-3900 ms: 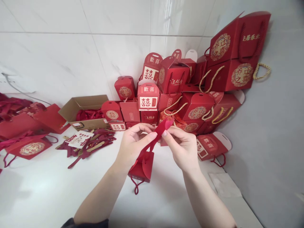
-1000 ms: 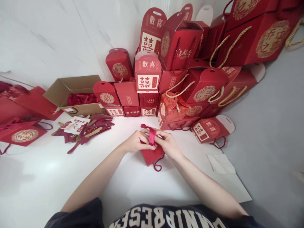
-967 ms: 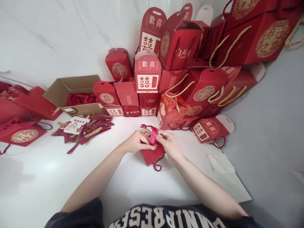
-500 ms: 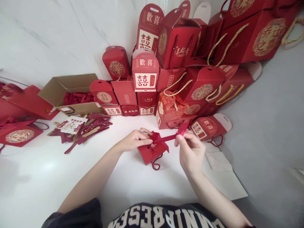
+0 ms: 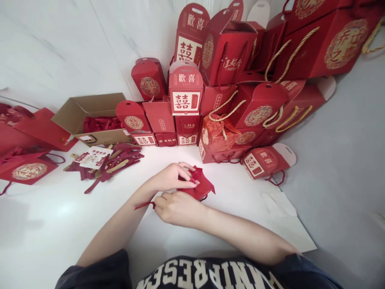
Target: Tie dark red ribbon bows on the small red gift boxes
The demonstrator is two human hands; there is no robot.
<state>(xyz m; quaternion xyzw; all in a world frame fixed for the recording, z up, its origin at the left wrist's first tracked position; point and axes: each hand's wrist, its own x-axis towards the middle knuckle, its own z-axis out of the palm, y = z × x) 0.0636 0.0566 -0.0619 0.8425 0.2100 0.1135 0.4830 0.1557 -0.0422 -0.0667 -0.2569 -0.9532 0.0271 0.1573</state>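
Note:
A small red gift box (image 5: 205, 186) sits on the white table in front of me, partly covered by my hands. My left hand (image 5: 173, 176) is over its top, thumb and fingers closed on a bit of red ribbon there. My right hand (image 5: 177, 208) crosses in front of the box, below the left one, with its fingers closed. From its fingertips a tail of red ribbon (image 5: 144, 205) sticks out to the left, beside my left wrist. The stretch of ribbon between the two hands is mostly hidden.
Stacked red gift boxes (image 5: 185, 94) line the wall behind. A cardboard carton (image 5: 105, 138) holding red ribbons stands at back left, with a pile of dark red strips (image 5: 120, 160) before it. A red box (image 5: 264, 160) lies right, near white paper (image 5: 288, 224).
My right hand has swung from the right side of the box to its front left, taking the ribbon end across. My left hand stays at the box top.

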